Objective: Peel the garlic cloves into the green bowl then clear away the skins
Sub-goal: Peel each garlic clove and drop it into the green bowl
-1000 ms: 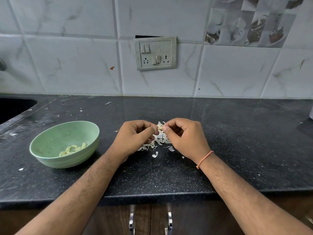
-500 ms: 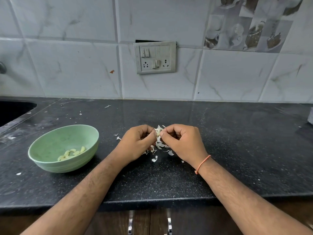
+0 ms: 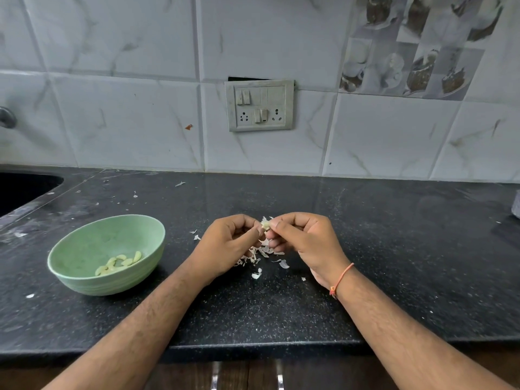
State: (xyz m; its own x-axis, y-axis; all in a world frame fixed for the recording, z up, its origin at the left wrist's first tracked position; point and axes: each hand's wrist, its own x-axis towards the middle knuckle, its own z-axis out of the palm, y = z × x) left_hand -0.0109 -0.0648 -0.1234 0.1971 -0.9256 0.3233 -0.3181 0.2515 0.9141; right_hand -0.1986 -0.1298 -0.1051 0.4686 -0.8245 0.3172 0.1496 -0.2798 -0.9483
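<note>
Hands (image 3: 270, 243) lower now; pale, half-skinned clove (image 3: 265, 225).

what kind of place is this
Most likely a home kitchen: a black stone counter with a sink set into its left end, a tiled wall carrying a switch and socket panel, and cabinet handles below the counter's front edge.

Black speckled counter (image 3: 394, 249) against a wall of white marbled tiles (image 3: 126, 122). Switch plate (image 3: 259, 106) mid-wall, printed tiles (image 3: 416, 46) upper right. Dark sink (image 3: 22, 190) cut in far left. Brown cabinet doors (image 3: 244, 375) below, metal handles.
</note>
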